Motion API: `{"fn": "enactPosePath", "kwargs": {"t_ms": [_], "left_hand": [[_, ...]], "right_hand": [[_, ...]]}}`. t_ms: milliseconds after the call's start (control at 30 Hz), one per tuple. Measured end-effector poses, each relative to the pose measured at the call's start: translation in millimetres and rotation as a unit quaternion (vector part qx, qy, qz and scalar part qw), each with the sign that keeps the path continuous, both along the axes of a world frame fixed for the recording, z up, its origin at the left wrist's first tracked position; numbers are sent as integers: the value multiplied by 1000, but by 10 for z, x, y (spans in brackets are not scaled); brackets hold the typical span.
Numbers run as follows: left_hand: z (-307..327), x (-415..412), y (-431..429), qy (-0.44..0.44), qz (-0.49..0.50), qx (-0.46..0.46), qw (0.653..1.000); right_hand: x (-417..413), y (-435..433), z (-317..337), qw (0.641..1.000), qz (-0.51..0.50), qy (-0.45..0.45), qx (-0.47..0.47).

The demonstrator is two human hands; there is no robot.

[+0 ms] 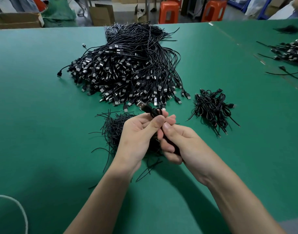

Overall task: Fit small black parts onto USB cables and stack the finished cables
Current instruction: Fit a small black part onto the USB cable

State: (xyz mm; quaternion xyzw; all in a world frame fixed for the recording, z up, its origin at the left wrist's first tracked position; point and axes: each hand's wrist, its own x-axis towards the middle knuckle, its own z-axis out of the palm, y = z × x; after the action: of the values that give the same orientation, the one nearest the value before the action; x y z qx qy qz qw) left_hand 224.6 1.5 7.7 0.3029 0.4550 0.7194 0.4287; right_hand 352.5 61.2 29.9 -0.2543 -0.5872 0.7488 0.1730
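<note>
A USB cable [150, 110], looped into a small coil with its metal plug pointing up and to the left, is held just above the near middle of the green tabletop [43, 115]. The left hand [138, 134] grips the coil near its top, the thumb pressed down on it against the curled fingers [170, 118]. The right hand [180, 142] meets it from below, its thumb tip touching the left thumb and its fingers curled round the dark lower part of the bundle; what exactly they pinch there is hidden. Directly under the hands lies a loose heap of thin black strips [111, 130], some straying over the tabletop. Beyond the hands a large pile of uncoiled USB cables [128, 70] spreads out, plugs fanned toward the person and bare ends pointing away. To the right, apart from that pile, sits a small stack of bundled cables [212, 110]. More cables [290, 53] lie at the far right edge. A white cord [18, 208] curves in at the lower left corner. Past the tabletop stand orange stools [168, 11] and cardboard boxes [102, 14].
</note>
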Motion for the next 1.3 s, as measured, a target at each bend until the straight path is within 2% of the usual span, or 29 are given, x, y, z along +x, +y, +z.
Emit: {"fn": "enactPosePath", "kwargs": {"t_ms": [133, 233, 300, 367, 400, 433, 500, 533, 567, 600, 967, 1300], "left_hand": [[-13, 17, 43, -11, 42, -13, 999], [-21, 46, 49, 18, 44, -14, 999], [-21, 19, 37, 59, 31, -26, 997], [-30, -85, 18, 145, 39, -46, 988], [-45, -161, 0, 223, 71, -73, 970], [-59, -245, -22, 324, 115, -112, 932], [-81, -361, -85, 540, 174, -194, 800], [-99, -390, -113, 611, 170, -222, 741], [-129, -402, -128, 650, 153, -241, 704], [-163, -400, -134, 670, 136, -252, 685], [-219, -363, -60, 723, 140, -240, 632], [-152, -509, 37, 740, 57, -228, 631]], "right_hand": [[-42, 2, -38, 995, -23, -39, 94], [-69, -2, -87, 973, -56, -91, 205], [-68, -7, -111, 958, -76, -109, 252], [-46, 9, -127, 959, -101, -106, 244], [-31, 27, -129, 961, -116, -104, 228], [-13, 49, -125, 964, -129, -102, 207], [12, 81, -113, 969, -143, -99, 174], [19, 91, -111, 970, -144, -101, 167], [26, 97, -112, 970, -142, -103, 165], [24, 98, -114, 971, -142, -103, 165], [27, 85, -138, 972, -141, -102, 161], [25, 101, -187, 973, -136, -99, 155]]}}
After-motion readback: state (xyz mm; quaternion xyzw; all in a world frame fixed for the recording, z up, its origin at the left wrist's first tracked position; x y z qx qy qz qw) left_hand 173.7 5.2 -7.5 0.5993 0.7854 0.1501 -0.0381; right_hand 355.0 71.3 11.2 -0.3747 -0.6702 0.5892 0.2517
